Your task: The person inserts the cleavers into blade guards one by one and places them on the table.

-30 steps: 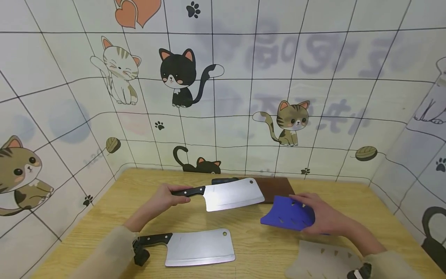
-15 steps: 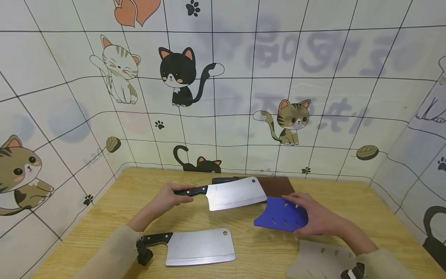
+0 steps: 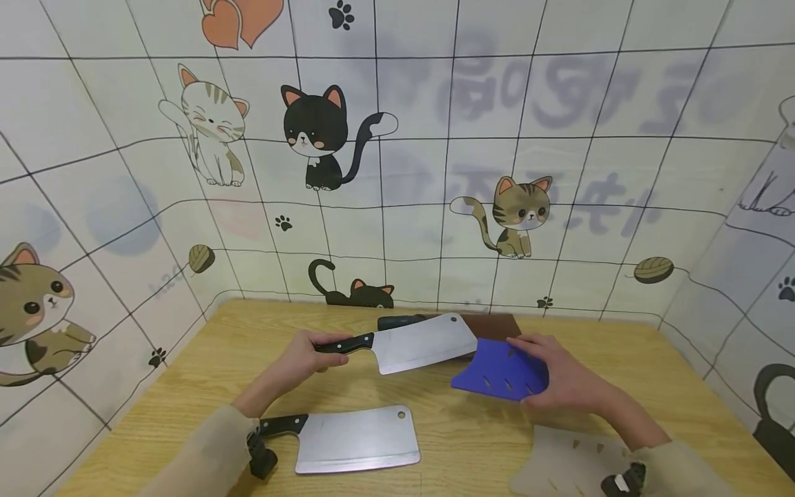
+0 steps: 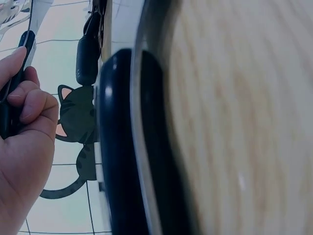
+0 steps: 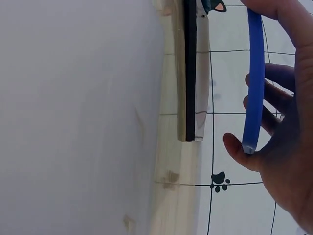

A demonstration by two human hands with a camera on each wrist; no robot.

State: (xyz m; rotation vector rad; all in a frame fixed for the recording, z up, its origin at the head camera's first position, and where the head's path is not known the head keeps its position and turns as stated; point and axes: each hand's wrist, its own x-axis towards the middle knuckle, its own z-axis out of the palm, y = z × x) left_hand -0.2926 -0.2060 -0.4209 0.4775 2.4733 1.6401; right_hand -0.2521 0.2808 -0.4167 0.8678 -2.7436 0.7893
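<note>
In the head view my left hand (image 3: 304,359) grips the black handle of a cleaver (image 3: 425,345), its broad blade pointing right and held above the table. My right hand (image 3: 565,376) holds a curved blue plastic sheet (image 3: 493,373) with small slots, thumb at the near edge and fingers at the far edge. The blade's end overlaps the sheet's left corner in this view. The right wrist view shows the blue sheet (image 5: 255,83) edge-on between thumb and fingers. A second cleaver (image 3: 360,442) lies flat in front, its handle partly hidden by the left wrist camera.
A pale slotted sheet (image 3: 571,462) lies at the front right, under the right forearm. Behind the raised blade are a dark brown board (image 3: 497,331) and a black handle (image 3: 397,322). The wooden table (image 3: 261,314) ends at a cat-patterned wall covering (image 3: 416,235).
The blue sheet has moved left towards the raised cleaver, and lately up a little. The cleaver has shifted slightly right, with its blade's end angled a little higher.
</note>
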